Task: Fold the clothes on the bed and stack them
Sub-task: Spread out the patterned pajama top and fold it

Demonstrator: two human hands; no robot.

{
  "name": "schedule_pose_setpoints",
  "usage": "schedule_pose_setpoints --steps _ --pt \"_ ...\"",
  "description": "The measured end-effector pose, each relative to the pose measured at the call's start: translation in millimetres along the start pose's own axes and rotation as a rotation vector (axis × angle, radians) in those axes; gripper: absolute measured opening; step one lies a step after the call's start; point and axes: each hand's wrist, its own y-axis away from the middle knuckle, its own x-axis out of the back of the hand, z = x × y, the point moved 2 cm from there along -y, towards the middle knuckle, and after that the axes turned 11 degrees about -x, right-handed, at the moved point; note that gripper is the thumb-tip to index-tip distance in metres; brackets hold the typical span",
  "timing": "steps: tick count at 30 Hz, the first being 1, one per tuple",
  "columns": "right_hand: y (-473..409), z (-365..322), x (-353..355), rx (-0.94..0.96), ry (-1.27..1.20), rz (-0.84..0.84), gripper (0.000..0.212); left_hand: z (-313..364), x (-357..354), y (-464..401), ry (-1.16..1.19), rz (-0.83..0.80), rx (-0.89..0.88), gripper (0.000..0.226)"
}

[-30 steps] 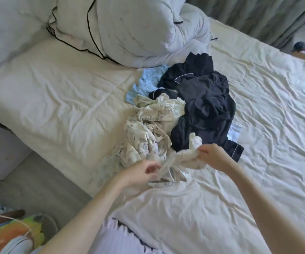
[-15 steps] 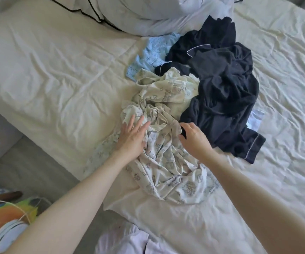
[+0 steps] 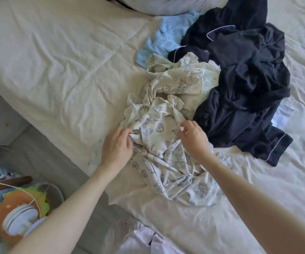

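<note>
Printed cream garment (image 3: 166, 143), crumpled, near the bed's (image 3: 56, 70) front edge.
Left hand (image 3: 116, 145) and right hand (image 3: 193, 138) each pinch its folds; navy pyjamas (image 3: 245, 85) touch its far right side.

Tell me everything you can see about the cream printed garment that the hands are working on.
The cream printed garment is thin, soft-looking fabric covered in small grey-blue drawings. It lies crumpled and unfolded near the bed's front edge, twisted into ridges. Its far end runs up against the dark navy clothes and overlaps a light blue knit. The left hand pinches a fold on its left side; the right hand pinches a raised edge near its middle.
</note>
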Motion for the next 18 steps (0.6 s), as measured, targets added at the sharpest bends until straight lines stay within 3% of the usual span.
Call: schedule_pose_setpoints --steps 2,4,7,9,14,16,18 --pt "10 1 -10 0.045 -0.026 -0.044 0.024 17 -19 -6 0.112 -0.119 0.023 0.028" --pt "17 3 -19 0.052 -0.052 -0.105 0.025 27 -39 -14 0.259 -0.207 0.213 0.040" --pt "22 4 -22 0.041 -0.138 -0.121 0.027 34 -45 -26 0.508 -0.069 0.444 0.019" --pt "25 6 -18 0.008 -0.200 -0.130 0.028 38 -34 -26 0.616 -0.008 0.436 0.004" --pt "49 -5 -1 0.049 -0.279 -0.140 0.048 45 21 -11 1.023 0.072 0.531 0.006" --pt "61 -18 5 0.080 -0.317 -0.148 0.052 56 48 -20 1.062 0.112 0.477 0.006" --pt "67 -32 15 0.084 -0.323 -0.121 0.041 72 76 -37 1.097 0.169 0.389 0.008"
